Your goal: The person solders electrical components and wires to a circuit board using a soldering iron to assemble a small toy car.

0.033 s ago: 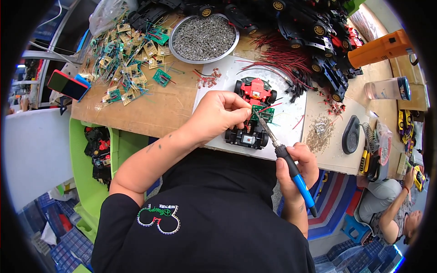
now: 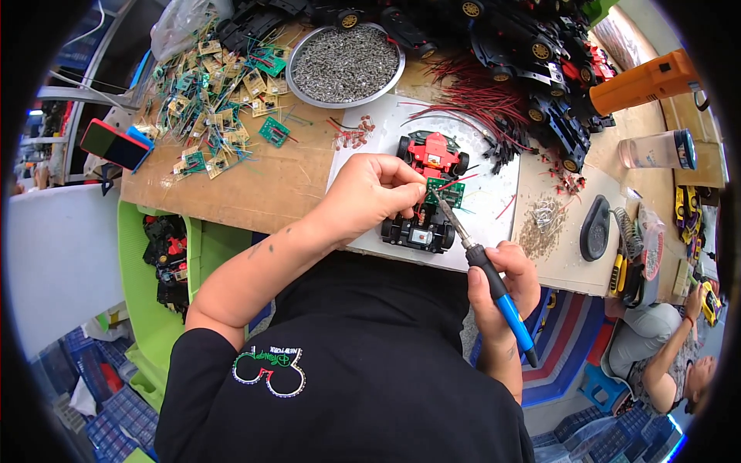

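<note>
My right hand (image 2: 505, 287) grips a blue and black soldering iron (image 2: 500, 292), its metal tip slanting up and left onto a small green circuit board (image 2: 446, 193). At the board's left edge, the thumb and forefinger of my left hand (image 2: 380, 193) are pinched together; what lies between them is too small to make out. The board rests on a toy car chassis (image 2: 434, 157), red and black at its far end and black with wheels at its near end (image 2: 418, 236). Thin red wires stick out from the board.
Behind the chassis stand a metal bowl of small screws (image 2: 347, 65) and a bundle of red wires (image 2: 471, 96). Circuit boards (image 2: 220, 116) are heaped at left, black toy cars (image 2: 532, 62) at far right. A plastic cup (image 2: 656, 150) and a seated person (image 2: 664, 351) are further right.
</note>
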Demonstrator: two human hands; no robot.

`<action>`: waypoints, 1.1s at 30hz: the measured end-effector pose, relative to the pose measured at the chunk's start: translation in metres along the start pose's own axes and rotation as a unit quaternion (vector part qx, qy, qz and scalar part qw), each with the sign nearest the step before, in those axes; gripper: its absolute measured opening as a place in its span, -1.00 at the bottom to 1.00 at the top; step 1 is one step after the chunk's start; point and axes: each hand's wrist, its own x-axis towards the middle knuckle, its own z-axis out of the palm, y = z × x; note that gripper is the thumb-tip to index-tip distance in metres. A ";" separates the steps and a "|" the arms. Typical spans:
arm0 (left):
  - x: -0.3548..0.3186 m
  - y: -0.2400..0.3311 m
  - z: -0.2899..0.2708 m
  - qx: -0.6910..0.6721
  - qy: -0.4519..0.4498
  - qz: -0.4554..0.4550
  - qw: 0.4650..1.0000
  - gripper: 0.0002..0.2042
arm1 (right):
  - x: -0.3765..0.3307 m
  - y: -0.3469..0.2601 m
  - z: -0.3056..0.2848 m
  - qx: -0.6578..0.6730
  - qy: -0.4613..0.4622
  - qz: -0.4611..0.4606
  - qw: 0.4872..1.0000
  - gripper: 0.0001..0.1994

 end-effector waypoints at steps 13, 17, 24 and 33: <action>0.001 -0.003 -0.001 -0.001 0.003 -0.003 1.000 -0.87 | 0.001 0.002 0.001 -0.010 -0.016 0.001 1.000 -0.72; 0.002 -0.005 0.000 -0.003 0.008 -0.002 1.000 -0.88 | 0.013 -0.006 -0.006 -0.048 -0.051 -0.038 0.997 -0.72; 0.002 0.000 -0.001 -0.002 -0.001 -0.012 1.000 -0.88 | 0.016 -0.006 0.007 0.016 0.047 0.126 0.991 -0.62; -0.004 0.006 -0.003 0.005 -0.021 -0.009 1.000 -0.83 | 0.035 0.015 0.039 -0.029 0.031 0.083 0.996 -0.63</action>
